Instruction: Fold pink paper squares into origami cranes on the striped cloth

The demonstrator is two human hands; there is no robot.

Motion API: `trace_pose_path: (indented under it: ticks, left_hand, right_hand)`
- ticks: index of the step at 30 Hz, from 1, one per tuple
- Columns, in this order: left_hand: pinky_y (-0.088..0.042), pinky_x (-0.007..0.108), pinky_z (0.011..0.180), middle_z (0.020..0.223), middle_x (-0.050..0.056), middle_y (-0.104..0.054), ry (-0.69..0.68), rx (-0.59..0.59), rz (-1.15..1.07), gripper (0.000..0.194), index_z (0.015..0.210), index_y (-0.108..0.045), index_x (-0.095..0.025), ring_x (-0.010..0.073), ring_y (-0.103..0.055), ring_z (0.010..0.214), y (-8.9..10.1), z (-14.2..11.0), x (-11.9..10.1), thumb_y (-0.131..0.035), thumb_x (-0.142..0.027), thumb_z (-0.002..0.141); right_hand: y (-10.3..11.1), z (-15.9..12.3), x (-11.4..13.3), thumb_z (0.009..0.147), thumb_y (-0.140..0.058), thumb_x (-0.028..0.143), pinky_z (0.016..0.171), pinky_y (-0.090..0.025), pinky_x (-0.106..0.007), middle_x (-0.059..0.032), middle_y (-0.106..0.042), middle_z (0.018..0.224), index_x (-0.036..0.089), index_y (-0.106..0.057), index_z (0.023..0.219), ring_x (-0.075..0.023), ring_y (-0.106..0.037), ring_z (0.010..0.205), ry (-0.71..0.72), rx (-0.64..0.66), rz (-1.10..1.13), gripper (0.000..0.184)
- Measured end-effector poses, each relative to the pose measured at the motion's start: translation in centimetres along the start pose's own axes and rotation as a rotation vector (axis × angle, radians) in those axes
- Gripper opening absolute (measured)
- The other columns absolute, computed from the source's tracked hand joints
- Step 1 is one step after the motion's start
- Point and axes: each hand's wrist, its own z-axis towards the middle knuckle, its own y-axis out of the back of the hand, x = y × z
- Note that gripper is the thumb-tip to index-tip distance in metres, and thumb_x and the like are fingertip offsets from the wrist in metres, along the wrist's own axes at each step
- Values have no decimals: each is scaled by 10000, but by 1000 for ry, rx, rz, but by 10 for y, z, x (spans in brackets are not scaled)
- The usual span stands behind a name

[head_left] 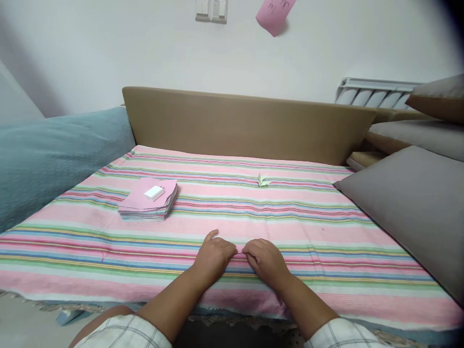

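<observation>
My left hand point(214, 256) and my right hand point(266, 258) meet low over the middle of the striped cloth point(224, 212). Their fingertips pinch the two ends of a small pink piece of paper point(239, 250), which looks folded narrow. Most of it is hidden behind the fingers. The left little finger sticks out to the side. Beyond the hands, a small folded pale green paper point(263, 181) stands on the cloth. Further left sits a stack of coloured paper point(163, 189), pink on top, with a white plug-like block point(154, 193) lying on it.
A brown backboard point(235, 126) runs along the far side. Grey cushions point(416, 188) pile up at the right, and a blue-green padded armrest point(65, 154) borders the left. On the wall are light switches point(211, 9) and a pink note point(274, 17).
</observation>
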Motion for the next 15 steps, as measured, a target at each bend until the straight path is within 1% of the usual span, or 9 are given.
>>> trace_pose_path:
  ticks: [2, 6, 10, 15]
  left_hand:
    - [-262, 379, 985, 712, -36, -679, -5, 5, -10, 212, 830, -662, -267, 126, -592, 713, -1, 0, 2, -467, -189, 862]
    - [-244, 382, 993, 850, -49, -707, -48, 13, -40, 211, 815, -675, -292, 124, -617, 783, -3, -1, 6, -513, -158, 836]
    - [-234, 404, 1002, 938, -66, -703, -54, 58, -43, 203, 839, -677, -325, 127, -623, 844, -1, -2, 8, -547, -170, 828]
    - [-233, 416, 1023, 959, -50, -699, -65, 97, -35, 203, 890, -676, -320, 134, -621, 870, 3, -2, 8, -568, -166, 811]
  right_hand:
    - [0, 0, 1, 869, -448, 153, 732, -379, -288, -34, -652, 835, 206, -640, 859, -168, -548, 803, 3, 17, -43, 199]
    - [0, -1, -1, 885, -440, 159, 736, -372, -284, -29, -653, 858, 229, -660, 889, -160, -547, 811, 62, 57, -98, 231]
    - [0, -3, -2, 890, -461, 179, 739, -372, -281, -21, -648, 890, 243, -662, 927, -156, -537, 822, 90, 61, -103, 215]
    - [4, -4, 3, 896, -441, 175, 667, -356, -281, -32, -603, 785, 237, -676, 883, -161, -496, 751, 76, 76, -152, 244]
